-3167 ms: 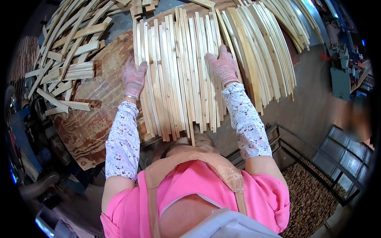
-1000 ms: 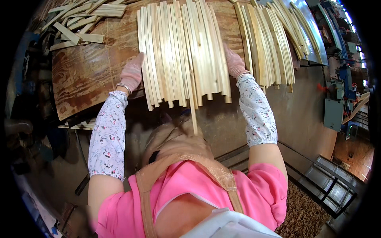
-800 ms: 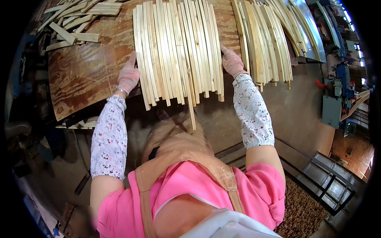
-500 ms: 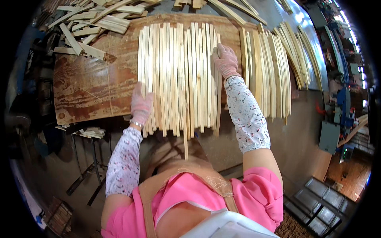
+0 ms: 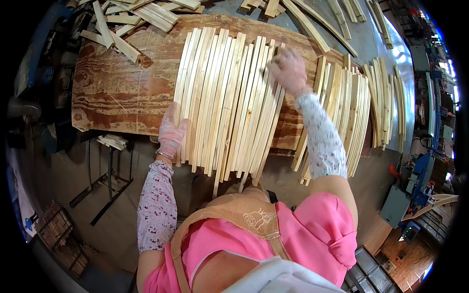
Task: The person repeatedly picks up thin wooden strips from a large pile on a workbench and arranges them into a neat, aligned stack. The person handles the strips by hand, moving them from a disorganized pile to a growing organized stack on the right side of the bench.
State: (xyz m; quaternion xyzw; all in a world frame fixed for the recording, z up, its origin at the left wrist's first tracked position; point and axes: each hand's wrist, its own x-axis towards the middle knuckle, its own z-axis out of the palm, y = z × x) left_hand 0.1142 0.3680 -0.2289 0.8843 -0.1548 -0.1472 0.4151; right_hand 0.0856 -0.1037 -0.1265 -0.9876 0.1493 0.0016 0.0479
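A row of narrow pale wooden strips lies side by side on a worn plywood board, leaning so their far ends point rightward. Their near ends are uneven and overhang the board's front edge; two stick out furthest toward my apron. My left hand, in a pale pink glove, rests along the row's left side near its front, fingers stretched out and thumb apart. At the far right corner of the row is my right hand, gloved alike. Its bent fingers are blurred against the strips' ends, so any grip is unclear.
More strips lie grouped on the right, with further bundles beyond them on a metal surface. Loose offcuts pile up at the far left. Below the board's left side stands a dark metal stand bearing short wood pieces.
The row has gone from nearly straight to slanted, its right side leaning rightward. My right hand has shifted from flat along the right edge to bent over the far corner. My left stays beside the row.
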